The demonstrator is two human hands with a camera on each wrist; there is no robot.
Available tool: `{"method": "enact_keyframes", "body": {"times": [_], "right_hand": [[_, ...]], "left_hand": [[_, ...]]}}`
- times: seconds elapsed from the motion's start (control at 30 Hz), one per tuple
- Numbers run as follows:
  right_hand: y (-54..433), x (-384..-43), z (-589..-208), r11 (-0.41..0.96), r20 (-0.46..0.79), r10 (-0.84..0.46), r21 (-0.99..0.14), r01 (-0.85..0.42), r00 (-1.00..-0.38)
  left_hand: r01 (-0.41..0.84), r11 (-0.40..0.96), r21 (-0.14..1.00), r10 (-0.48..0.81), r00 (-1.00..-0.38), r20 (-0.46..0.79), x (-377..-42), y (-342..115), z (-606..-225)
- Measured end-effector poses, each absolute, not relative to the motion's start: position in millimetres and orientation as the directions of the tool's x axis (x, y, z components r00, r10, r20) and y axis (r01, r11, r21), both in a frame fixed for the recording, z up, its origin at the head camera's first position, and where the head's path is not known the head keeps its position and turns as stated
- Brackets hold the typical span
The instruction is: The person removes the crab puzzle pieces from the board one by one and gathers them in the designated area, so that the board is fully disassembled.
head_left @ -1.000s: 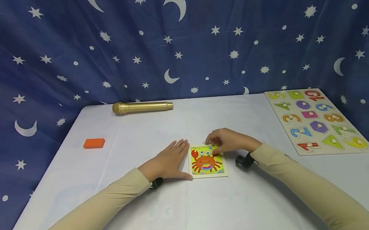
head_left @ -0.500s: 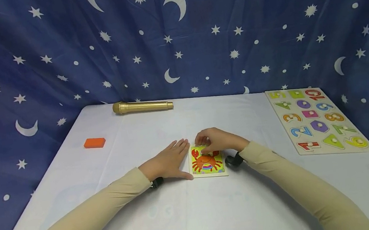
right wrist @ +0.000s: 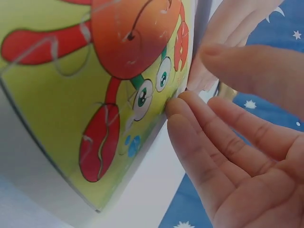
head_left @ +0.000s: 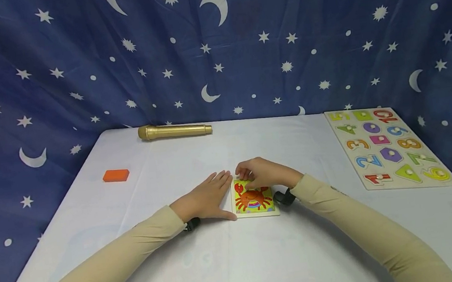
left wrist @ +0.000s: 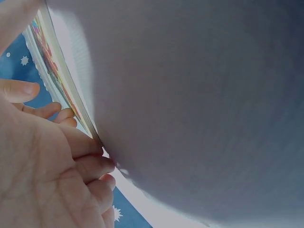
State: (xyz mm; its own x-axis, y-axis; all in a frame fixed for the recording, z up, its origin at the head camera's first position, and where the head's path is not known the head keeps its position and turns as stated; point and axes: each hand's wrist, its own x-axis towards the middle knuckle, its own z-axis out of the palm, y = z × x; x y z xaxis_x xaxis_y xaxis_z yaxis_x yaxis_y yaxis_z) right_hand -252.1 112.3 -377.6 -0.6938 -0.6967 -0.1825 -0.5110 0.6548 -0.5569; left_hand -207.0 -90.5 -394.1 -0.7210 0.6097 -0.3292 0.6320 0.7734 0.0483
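Observation:
A small square crab puzzle [head_left: 253, 200], red crab on yellow in a pale wooden frame, lies flat on the white table. My left hand [head_left: 209, 196] rests on the table along its left side, fingers stretched out; the left wrist view has its fingers [left wrist: 92, 168] against the frame's edge. Over the puzzle's top edge bends my right hand [head_left: 265, 172]. From the right wrist, its fingertips [right wrist: 180, 126] touch or nearly touch that edge, while the thumb stands over the picture, apart from the fingers. The right hand covers part of the crab's upper side in the head view.
A gold microphone [head_left: 176, 131] lies at the table's back left. Nearer on the left is an orange block [head_left: 116, 175]. A number-and-shape peg board [head_left: 388, 150] lies at the right. A blue star-and-moon curtain [head_left: 250, 59] hangs behind.
My right hand has moved left along the puzzle's top edge, mostly in the first half second and only slightly since. The left hand and the puzzle have hardly moved.

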Motion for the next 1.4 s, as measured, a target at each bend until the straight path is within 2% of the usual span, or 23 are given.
{"method": "enact_keyframes", "body": {"times": [0.3,0.7,0.97,1.4], "right_hand": [[107,-253,-375,0.665,-0.187,-0.696,-0.533,-0.523,-0.694],[110,-268,-388,0.629,-0.213,-0.694,-0.646,-0.434,-0.688],[112,-274,-389,0.640,-0.257,-0.672,-0.673,-0.371,-0.694],[111,-276,-393,0.619,-0.216,-0.705,-0.651,-0.439,-0.675]], "left_hand": [[0.638,0.769,0.034,0.613,-0.722,-0.320,-208,-91,-395],[0.633,0.773,0.046,0.613,-0.724,-0.317,-205,-90,-392],[0.640,0.767,0.034,0.617,-0.722,-0.313,-206,-90,-394],[0.647,0.761,0.034,0.624,-0.718,-0.308,-207,-91,-394]]}}
